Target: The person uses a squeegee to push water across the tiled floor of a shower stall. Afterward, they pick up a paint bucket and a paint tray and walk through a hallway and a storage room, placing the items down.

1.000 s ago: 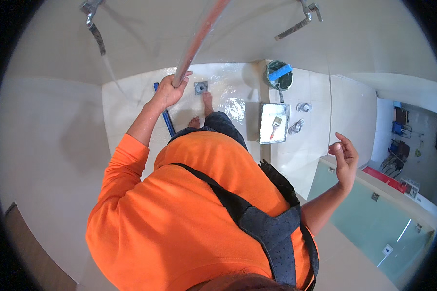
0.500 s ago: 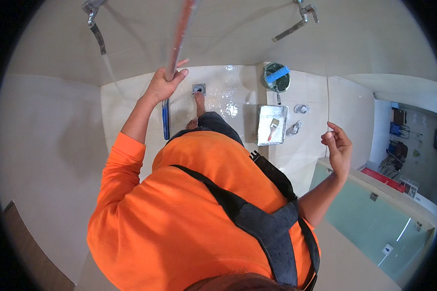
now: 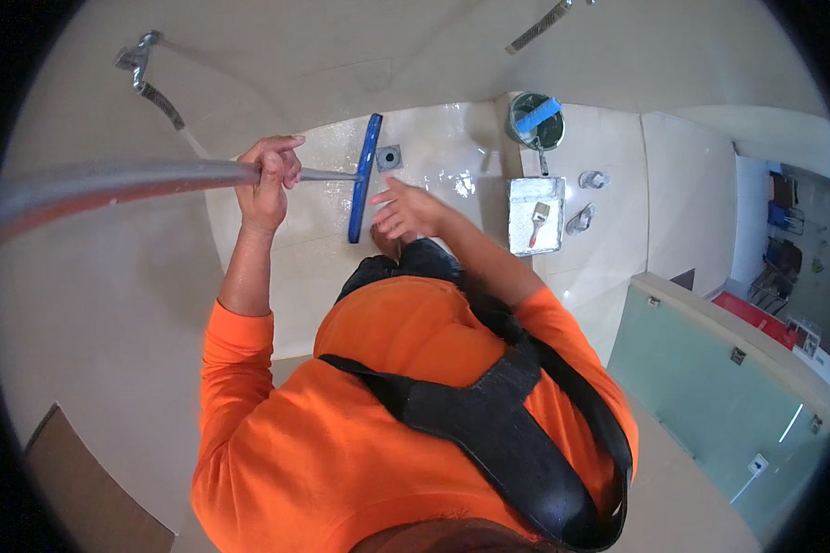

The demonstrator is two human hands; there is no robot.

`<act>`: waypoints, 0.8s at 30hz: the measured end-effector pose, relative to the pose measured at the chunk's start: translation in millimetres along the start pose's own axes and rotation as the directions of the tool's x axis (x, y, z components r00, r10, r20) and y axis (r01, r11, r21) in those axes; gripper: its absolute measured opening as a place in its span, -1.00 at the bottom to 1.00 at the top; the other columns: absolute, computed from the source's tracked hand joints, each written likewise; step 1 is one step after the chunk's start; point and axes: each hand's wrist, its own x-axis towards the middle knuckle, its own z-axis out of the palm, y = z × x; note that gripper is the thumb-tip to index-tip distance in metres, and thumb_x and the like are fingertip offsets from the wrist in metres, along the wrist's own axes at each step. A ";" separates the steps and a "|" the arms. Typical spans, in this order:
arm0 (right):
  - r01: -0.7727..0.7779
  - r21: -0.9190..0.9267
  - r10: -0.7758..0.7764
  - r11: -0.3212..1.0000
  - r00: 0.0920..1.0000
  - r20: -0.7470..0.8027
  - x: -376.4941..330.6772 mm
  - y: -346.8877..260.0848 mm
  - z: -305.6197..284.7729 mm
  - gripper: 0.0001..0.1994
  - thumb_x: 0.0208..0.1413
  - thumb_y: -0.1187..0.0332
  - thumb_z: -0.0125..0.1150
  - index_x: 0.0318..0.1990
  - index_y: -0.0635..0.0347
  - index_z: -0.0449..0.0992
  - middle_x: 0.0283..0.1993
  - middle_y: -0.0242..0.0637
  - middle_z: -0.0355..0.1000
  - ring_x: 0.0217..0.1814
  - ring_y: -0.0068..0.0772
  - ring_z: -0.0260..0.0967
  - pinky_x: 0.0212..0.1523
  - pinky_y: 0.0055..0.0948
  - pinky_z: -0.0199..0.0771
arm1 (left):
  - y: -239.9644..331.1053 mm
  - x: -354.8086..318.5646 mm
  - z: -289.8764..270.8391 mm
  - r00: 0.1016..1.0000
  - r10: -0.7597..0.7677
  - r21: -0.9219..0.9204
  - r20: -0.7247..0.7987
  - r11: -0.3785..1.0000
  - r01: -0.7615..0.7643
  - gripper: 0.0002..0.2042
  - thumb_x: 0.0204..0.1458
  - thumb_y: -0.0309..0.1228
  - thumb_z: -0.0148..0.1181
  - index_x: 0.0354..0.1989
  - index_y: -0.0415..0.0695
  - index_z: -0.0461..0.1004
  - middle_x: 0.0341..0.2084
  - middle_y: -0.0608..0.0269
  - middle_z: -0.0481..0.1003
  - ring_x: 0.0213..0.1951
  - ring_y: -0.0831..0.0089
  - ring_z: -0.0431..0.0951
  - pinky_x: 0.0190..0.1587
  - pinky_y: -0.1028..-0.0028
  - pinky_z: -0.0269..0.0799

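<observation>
- Seen from the head camera, the left hand [image 3: 269, 184] is clamped round the pole [image 3: 157, 180] of a squeegee [image 3: 365, 175].
- The thick part of the pole runs out to the left of this hand, toward the picture's edge; a thinner part reaches out on the hand's right and meets the squeegee's long blue head.
- That blue head lies to the right of the left hand and just to the left of the right hand, so it sits between the two.
- The right hand [image 3: 415, 212] has its fingers loosely spread and pointing toward the blue head; whether a fingertip touches it, I cannot tell.
- The two hands are apart from each other.
- A square drain [image 3: 389, 158] is in the floor just ahead of the right hand, near the blue head.
- A bare foot [image 3: 385, 241] shows on the body side of the right hand.
- Ahead and to the left of the left hand, a tap [image 3: 139, 60] has a short hose [image 3: 162, 107] with water running from it.
- Well to the right of the right hand, a tray [image 3: 520, 226] bears a paintbrush [image 3: 539, 224].
- Beyond the tray, ahead and right of that hand, a dark bucket [image 3: 553, 136] holds a blue paint roller [image 3: 538, 115].
</observation>
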 end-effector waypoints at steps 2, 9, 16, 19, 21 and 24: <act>-0.122 0.196 0.118 0.973 0.993 0.031 38.7 7.7 11.3 -0.08 -0.01 -0.46 -0.25 0.11 0.33 0.29 -0.10 0.06 0.37 -0.12 -0.09 0.39 -0.11 -0.22 0.46 | -3.7 7.7 15.5 1.000 0.019 -0.014 0.002 1.000 -0.019 -0.49 0.18 0.00 -0.05 -0.22 -0.34 0.45 -0.63 0.36 0.20 -0.59 0.57 0.19 -0.52 0.52 0.17; 0.076 0.929 0.043 0.361 0.994 -0.098 149.5 15.9 -53.6 -0.17 0.09 -0.30 -0.13 -0.06 0.56 0.22 -0.14 0.06 0.32 -0.24 -0.15 0.34 -0.21 -0.28 0.51 | -44.1 30.8 64.3 0.999 -0.044 -0.168 0.030 0.985 0.049 -0.52 0.22 -0.01 -0.17 -0.23 -0.25 0.46 -0.56 0.30 0.24 -0.48 0.46 0.28 -0.22 0.29 0.34; 0.513 0.852 0.257 0.101 0.814 -0.521 169.5 -11.1 -133.9 -0.76 0.19 0.23 -0.10 -0.13 0.19 0.21 -0.25 -0.21 0.17 -0.43 -0.36 0.16 -0.53 -0.36 0.38 | -78.4 10.7 101.5 0.983 -0.185 -0.162 -0.014 0.970 0.180 -0.61 0.23 -0.17 -0.12 -0.18 -0.30 0.47 -0.48 0.14 0.36 -0.32 0.36 0.38 0.08 0.08 0.28; 0.553 0.830 0.336 0.074 0.769 -0.543 179.6 -0.7 -164.6 -0.83 0.13 0.38 -0.10 -0.13 0.10 0.21 -0.28 -0.27 0.13 -0.43 -0.38 0.13 -0.56 -0.43 0.30 | -53.9 17.3 86.9 0.996 -0.086 -0.221 0.001 0.972 0.085 -0.60 0.22 -0.13 -0.12 -0.14 -0.24 0.47 -0.49 0.18 0.36 -0.33 0.37 0.37 0.09 0.05 0.25; 0.579 0.810 0.361 0.091 0.739 -0.569 184.0 4.5 -182.9 -0.81 0.09 0.42 -0.10 -0.12 0.09 0.21 -0.29 -0.27 0.13 -0.43 -0.38 0.13 -0.57 -0.46 0.27 | -21.7 25.9 77.2 0.997 -0.081 -0.220 0.021 0.972 0.084 -0.57 0.22 -0.05 -0.14 -0.10 -0.16 0.47 -0.53 0.27 0.34 -0.34 0.42 0.36 0.07 0.05 0.25; 0.600 0.793 0.377 0.105 0.714 -0.590 189.2 5.0 -208.5 -0.83 0.10 0.40 -0.09 -0.15 0.13 0.19 -0.36 -0.28 0.15 -0.50 -0.41 0.14 -0.57 -0.47 0.29 | 1.2 36.2 67.2 0.995 -0.092 -0.285 0.036 0.953 0.099 -0.52 0.24 0.03 -0.27 -0.05 -0.05 0.47 -0.56 0.42 0.30 -0.36 0.47 0.32 0.02 0.11 0.24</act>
